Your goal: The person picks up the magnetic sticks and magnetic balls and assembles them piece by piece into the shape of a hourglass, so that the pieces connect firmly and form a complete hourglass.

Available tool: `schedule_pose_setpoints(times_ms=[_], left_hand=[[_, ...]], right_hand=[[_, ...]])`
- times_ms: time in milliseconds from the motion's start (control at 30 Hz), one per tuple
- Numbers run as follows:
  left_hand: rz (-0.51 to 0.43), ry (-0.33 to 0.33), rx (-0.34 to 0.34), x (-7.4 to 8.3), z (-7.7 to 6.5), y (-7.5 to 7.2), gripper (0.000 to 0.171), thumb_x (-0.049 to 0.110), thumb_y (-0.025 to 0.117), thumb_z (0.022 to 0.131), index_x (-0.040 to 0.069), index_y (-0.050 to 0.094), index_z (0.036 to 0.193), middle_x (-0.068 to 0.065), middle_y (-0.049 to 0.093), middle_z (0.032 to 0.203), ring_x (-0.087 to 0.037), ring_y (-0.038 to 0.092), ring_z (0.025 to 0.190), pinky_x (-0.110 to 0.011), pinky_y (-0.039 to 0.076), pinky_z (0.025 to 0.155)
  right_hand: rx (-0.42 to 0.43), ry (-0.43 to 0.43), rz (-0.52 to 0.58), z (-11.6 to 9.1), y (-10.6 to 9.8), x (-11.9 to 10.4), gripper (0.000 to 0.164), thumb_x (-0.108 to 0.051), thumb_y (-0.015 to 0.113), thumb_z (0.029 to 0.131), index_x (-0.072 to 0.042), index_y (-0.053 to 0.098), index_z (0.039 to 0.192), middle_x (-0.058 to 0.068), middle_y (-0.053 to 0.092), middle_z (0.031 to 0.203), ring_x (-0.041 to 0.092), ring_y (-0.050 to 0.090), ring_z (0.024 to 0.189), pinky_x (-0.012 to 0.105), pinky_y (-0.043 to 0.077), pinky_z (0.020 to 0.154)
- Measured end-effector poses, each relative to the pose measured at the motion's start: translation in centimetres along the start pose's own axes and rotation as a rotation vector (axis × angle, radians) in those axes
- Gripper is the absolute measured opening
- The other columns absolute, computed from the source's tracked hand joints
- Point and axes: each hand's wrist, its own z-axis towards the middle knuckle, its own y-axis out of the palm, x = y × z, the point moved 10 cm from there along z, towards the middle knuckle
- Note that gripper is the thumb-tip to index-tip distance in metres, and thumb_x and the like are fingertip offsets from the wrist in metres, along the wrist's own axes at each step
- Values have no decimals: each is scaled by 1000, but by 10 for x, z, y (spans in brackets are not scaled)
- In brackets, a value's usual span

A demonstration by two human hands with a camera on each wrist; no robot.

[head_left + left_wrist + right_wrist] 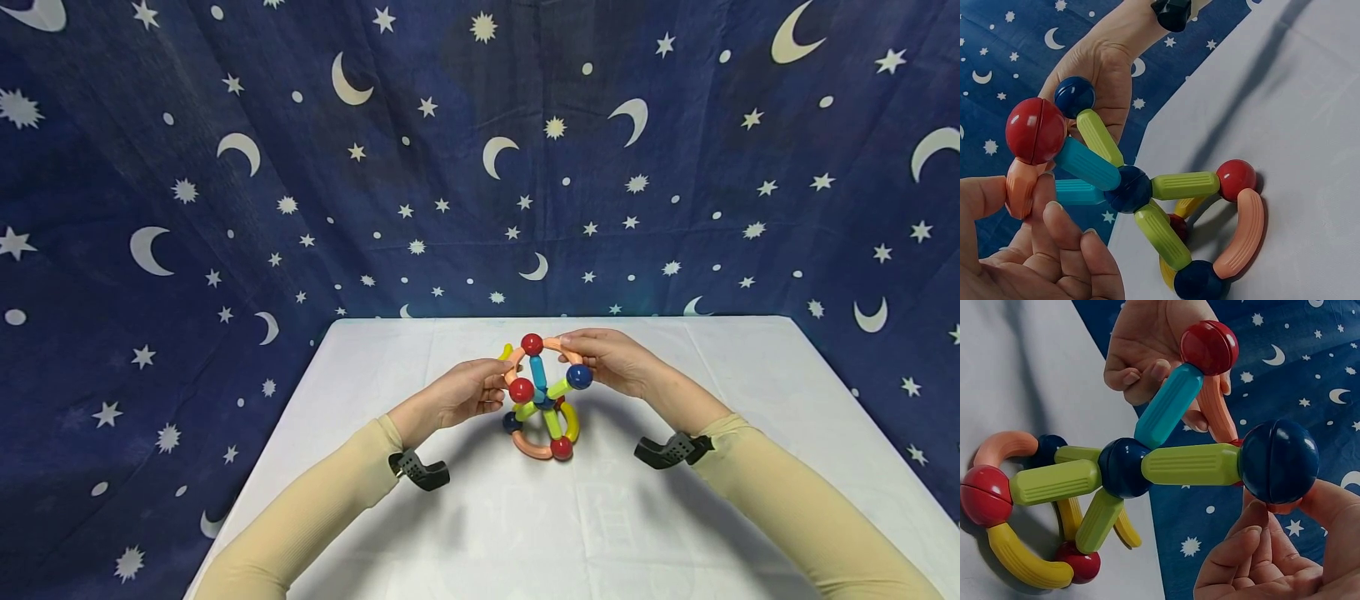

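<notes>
A magnetic ball-and-stick model stands on the white tablecloth. From its dark blue centre ball (1127, 189), light green sticks (1055, 481) and light blue sticks (1169, 405) spread to red and dark blue balls. At the base, curved yellow sticks (1030, 557) and a curved orange stick (531, 446) link balls into a ring. My left hand (472, 390) pinches a curved orange stick (1020, 189) beside a red ball (1036, 130) at the upper left. On the upper right, my right hand (617, 360) pinches another curved orange stick, near a dark blue ball (1280, 461) that partly hides the grip.
The white-covered table (420, 533) reaches back to a dark blue curtain (450, 167) with moons and stars. Black wrist devices (420, 472) sit on both forearms. A curved yellow stick (506, 352) shows behind the model, close to the left fingers.
</notes>
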Motion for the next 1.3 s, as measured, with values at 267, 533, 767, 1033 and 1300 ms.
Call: schedule_pose_setpoints(times_ms=[267,533,767,1033,1300], left_hand=[[7,-8,-7,0,0,2,26,29,64,99,8,59,114,3,63,81,-12,58,72,-26,52,75],[20,-10,-7,-1,1,2,28,30,64,98,8,59,115,2,64,83,-14,57,75,-26,52,75],[30,-12,-12,-1,3,2,28,33,63,99,9,61,113,2,64,83,-13,57,74,-27,52,75],[55,5,-18,10,12,4,42,38,60,102,6,65,128,4,67,85,-11,58,73,-26,52,74],[112,28,2,24,27,8,44,40,60,102,6,66,129,-1,73,97,-9,63,72,-30,52,77]], right_hand=[[-8,-8,17,-1,0,0,63,-28,71,98,9,45,142,8,66,103,14,63,89,21,56,76],[-12,-12,29,-3,0,0,62,-27,69,100,9,44,144,15,64,112,14,63,88,22,57,79],[3,-2,25,-4,-1,1,61,-28,69,100,8,45,143,9,67,104,14,64,87,23,57,79],[-46,-52,41,-4,2,-2,50,-23,63,103,11,48,136,10,65,106,11,65,87,20,55,73],[-49,-38,7,-4,-1,4,50,-34,58,105,6,54,135,4,68,96,14,62,83,25,55,76]])
